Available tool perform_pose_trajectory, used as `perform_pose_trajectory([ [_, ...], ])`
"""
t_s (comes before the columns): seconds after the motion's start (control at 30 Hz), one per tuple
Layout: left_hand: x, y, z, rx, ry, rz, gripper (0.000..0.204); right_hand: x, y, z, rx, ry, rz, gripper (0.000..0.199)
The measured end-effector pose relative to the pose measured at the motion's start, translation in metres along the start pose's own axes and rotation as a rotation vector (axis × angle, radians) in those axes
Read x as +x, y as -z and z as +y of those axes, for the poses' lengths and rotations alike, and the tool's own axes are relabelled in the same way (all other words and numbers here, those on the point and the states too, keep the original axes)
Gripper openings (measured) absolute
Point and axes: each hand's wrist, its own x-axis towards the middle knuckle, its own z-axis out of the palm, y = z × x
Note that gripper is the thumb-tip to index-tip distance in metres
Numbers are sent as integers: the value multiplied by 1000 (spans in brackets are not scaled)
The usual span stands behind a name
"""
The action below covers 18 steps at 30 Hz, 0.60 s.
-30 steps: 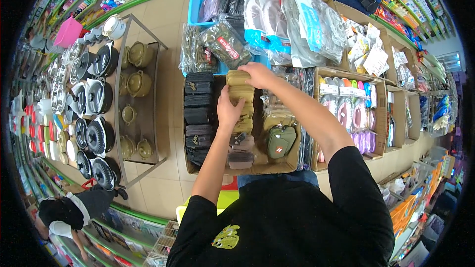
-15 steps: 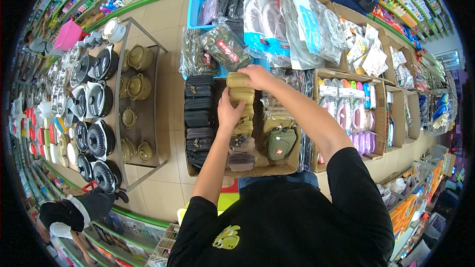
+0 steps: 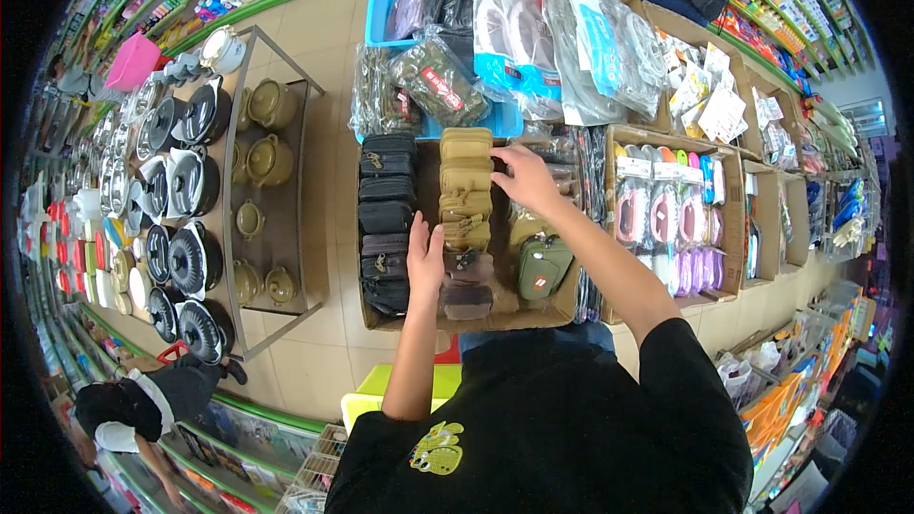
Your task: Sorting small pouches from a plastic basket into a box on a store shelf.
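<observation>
In an open cardboard box (image 3: 419, 323) before me stand rows of small zippered pouches. The middle row holds tan pouches (image 3: 466, 143), with brown pouches (image 3: 467, 303) at its near end. Black pouches (image 3: 387, 188) fill the left row. My left hand (image 3: 426, 252) is open between the black and tan rows, fingers stretched away from me. At the right side of the tan row, my right hand (image 3: 522, 177) has thumb and fingers apart, fingertips at the pouches' edge, holding nothing. An olive green pouch (image 3: 545, 266) sits at the box's right side, below my right forearm.
Beyond the box is a blue bin (image 3: 383, 9) with bagged camouflage pouches (image 3: 440, 86). Cartons of packaged goods (image 3: 674, 209) stand to the right. A metal rack (image 3: 276, 328) with pots is on the left. Another person (image 3: 143, 409) bends at lower left.
My right hand has come off the far tan pouch to the row's right side. My left hand has left the tan pouches and moved nearer and slightly left, its fingers straightened.
</observation>
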Motion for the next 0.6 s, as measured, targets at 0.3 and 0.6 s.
perform_pose_trajectory([
  [0.3, -7, 1, -11, 11, 60, -58, 66, -2, -22, -20, -150, 91, -43, 51],
  [0.6, -7, -1, -12, 131, -85, -23, 64, -1, -29, -19, -133, 45, 13, 51],
])
